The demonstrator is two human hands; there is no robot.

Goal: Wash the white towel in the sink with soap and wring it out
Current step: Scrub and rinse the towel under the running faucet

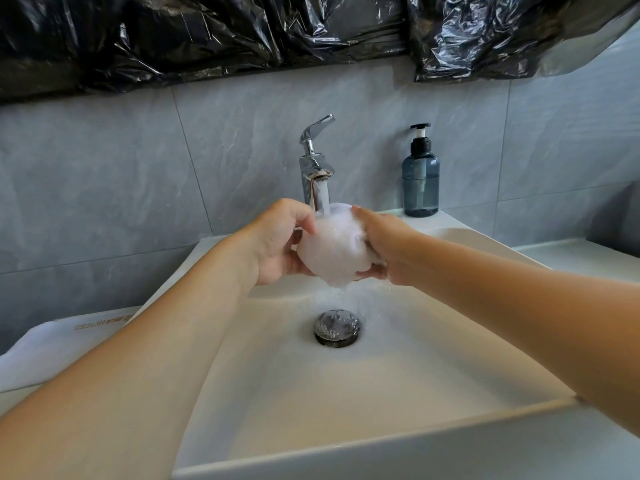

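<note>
Under the running stream from the chrome single-lever faucet (314,161), the bunched-up wet white towel (332,251) sits as a tight ball, held in the air above the basin, not resting on it. Left hand (277,244) grips its left side, fingers curled around the cloth; right hand (384,247) clamps the right side, thumb on top, fingers wrapped underneath. Both hands close together with only the towel between them. Water hits the top of the ball and drips off the bottom toward the round metal drain plug (336,327) in the white rectangular ceramic sink (381,403). Lever is up, flow on. Blue translucent pump soap bottle (420,178) stands upright on the back ledge right of the faucet, well apart from the hands, untouched at this moment. Whether soap is already in the cloth cannot be told; no clear lather shows, though the towel surface is blurred by the water. Judgement: either wetting or rinsing stage. Wringing seems not yet done, since the towel is under flow and soaked. Left to do: final squeeze or twist, tap off. Folded white cloth with gold lettering (69,344) lies on the counter left of the sink. Crumpled black plastic sheeting (242,32) covers the wall above the grey tiles.
</note>
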